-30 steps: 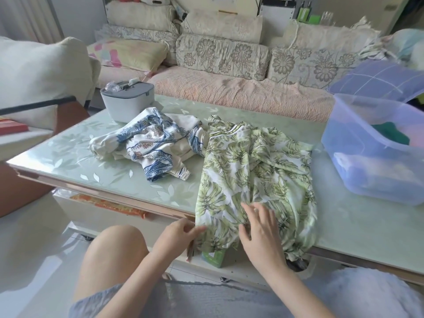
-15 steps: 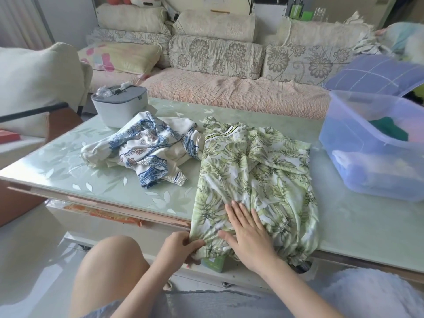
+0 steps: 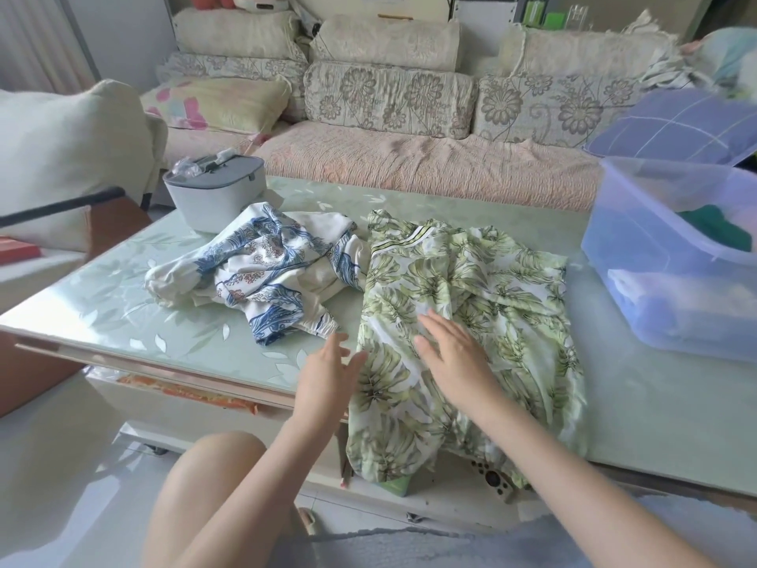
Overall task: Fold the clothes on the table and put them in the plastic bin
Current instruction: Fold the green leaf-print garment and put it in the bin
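A green leaf-print garment [image 3: 487, 305] lies spread on the pale green table [image 3: 123, 297], its lower edge hanging over the near side. My right hand [image 3: 454, 354] lies flat on its lower middle, fingers straight. My left hand [image 3: 327, 375] hovers open at the garment's left edge, fingers spread, holding nothing. A crumpled blue-and-white floral garment [image 3: 262, 268] sits to the left, touching the green one. The clear plastic bin [image 3: 639, 256] stands at the table's right, with folded clothes inside.
A grey-lidded white box [image 3: 213, 194] stands at the table's back left. A sofa with floral cushions [image 3: 389, 96] runs behind the table. The bin's purple lid [image 3: 672, 125] leans behind the bin. My bare knee [image 3: 213, 465] is below the table's near edge.
My left hand has let go of the green garment's lower left edge and opened. My right hand has slid forward up the cloth. The view has shifted closer.
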A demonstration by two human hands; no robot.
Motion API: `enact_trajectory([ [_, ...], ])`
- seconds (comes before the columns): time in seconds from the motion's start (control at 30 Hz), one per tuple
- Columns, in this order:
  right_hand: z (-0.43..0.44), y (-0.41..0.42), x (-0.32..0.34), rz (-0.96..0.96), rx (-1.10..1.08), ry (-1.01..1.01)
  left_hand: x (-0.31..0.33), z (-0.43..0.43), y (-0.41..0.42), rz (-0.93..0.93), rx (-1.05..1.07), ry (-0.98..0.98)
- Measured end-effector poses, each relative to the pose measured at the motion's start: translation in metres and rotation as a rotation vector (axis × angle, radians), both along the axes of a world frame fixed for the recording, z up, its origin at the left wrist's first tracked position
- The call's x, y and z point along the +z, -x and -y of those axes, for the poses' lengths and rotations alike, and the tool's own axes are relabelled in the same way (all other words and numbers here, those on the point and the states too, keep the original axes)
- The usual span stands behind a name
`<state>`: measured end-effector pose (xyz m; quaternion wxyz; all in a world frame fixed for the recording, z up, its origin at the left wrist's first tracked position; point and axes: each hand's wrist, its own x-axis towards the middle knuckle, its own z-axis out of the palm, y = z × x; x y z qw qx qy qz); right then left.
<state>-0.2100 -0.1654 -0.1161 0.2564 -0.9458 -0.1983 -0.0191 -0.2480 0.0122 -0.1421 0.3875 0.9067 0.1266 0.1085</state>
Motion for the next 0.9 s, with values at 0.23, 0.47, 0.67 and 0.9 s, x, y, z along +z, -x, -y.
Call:
enact_trajectory([
  [0.23,-0.071,-0.097,0.019,-0.106,-0.153,0.137,-0.004,-0.001,-0.019,-0.138,0.029,0.034],
  [0.47,-0.107,-0.123,-0.018,-0.287,-0.142,0.419,-0.012,-0.004,-0.014,-0.181,-0.049,0.007],
  [0.67,-0.09,-0.117,-0.011,-0.318,-0.096,0.178,-0.003,-0.003,-0.011,-0.257,-0.072,-0.136],
  [0.9,-0.018,-0.063,-0.014,-0.045,0.069,0.309,-0.009,0.016,-0.022,0.074,-0.169,-0.434],
])
